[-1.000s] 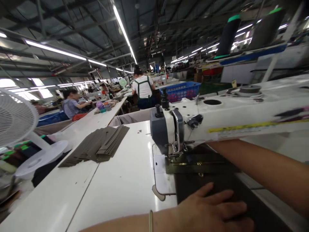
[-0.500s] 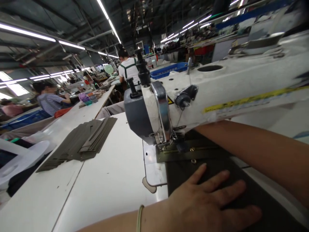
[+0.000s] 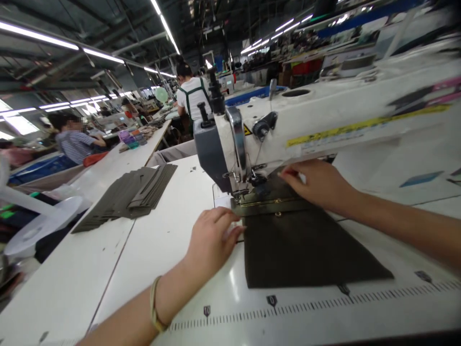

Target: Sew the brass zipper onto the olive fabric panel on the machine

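Note:
A dark olive fabric panel (image 3: 306,250) lies flat on the sewing table, its far part under the head of a white sewing machine (image 3: 353,115). Across it runs a strip with a brass-coloured zipper (image 3: 266,202) and a small metal ring (image 3: 278,214), close to the presser foot. My left hand (image 3: 212,238), with a band at the wrist, is closed, thumb and fingertips at the panel's left edge. Behind the zipper strip, my right hand (image 3: 319,185) pinches the panel's far part, right of the needle area. The exact contact of its fingertips is partly hidden.
Stacked olive fabric pieces (image 3: 126,197) lie on the left of the table. A white round-based stand (image 3: 46,223) is at the far left. A printed ruler (image 3: 248,315) runs along the front edge. Co-workers sit beyond, one in a white shirt (image 3: 194,98).
My left hand has gone from lying spread on the panel to its left edge, with the fingers drawn in. My right hand has come out from behind the machine arm, and more of the panel shows.

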Demonstrator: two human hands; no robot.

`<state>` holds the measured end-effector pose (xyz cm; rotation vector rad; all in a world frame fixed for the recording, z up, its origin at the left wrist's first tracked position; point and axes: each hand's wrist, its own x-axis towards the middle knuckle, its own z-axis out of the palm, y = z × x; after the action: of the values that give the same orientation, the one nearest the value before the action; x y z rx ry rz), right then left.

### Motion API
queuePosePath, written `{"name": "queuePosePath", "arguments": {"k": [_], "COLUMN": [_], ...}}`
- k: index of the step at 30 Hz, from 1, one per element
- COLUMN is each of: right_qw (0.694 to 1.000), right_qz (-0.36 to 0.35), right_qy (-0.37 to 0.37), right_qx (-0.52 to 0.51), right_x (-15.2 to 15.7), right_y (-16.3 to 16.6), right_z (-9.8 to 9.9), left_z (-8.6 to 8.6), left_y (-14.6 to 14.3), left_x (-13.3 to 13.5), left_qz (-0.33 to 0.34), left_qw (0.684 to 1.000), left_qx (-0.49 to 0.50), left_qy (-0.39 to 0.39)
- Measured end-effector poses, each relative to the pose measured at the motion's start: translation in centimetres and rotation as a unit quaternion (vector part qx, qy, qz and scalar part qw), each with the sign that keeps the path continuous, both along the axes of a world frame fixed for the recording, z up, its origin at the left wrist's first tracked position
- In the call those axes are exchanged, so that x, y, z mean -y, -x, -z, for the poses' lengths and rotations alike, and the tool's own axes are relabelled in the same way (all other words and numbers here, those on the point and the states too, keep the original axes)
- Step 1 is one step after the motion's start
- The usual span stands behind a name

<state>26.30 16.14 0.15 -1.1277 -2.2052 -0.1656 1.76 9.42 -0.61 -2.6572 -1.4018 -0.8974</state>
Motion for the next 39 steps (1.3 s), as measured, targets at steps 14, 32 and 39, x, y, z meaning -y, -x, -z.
{"name": "queuePosePath", "arguments": {"k": [14, 32, 39], "right_qw": [0.977, 0.989, 0.988], "right_qz": [0.022, -0.057, -0.068], "right_qy": [0.108, -0.066, -0.050], "right_qx": [0.182, 0.119, 0.127], "right_x": [4.3, 3.8, 3.3], "right_y": [7.4, 6.9, 6.7], "right_z": [1.1, 3.1, 3.7], "left_z": [-0.4, 1.1, 1.1], "left_y": [0.9, 0.7, 0.2], "left_x": [-3.0, -2.4, -2.1], "left_qz": [-0.016, 0.020, 0.012], "left_qw": [0.995, 0.987, 0.987], "left_qx": [-0.092, -0.148, -0.149], "left_qy": [0.027, -0.052, -0.050]}}
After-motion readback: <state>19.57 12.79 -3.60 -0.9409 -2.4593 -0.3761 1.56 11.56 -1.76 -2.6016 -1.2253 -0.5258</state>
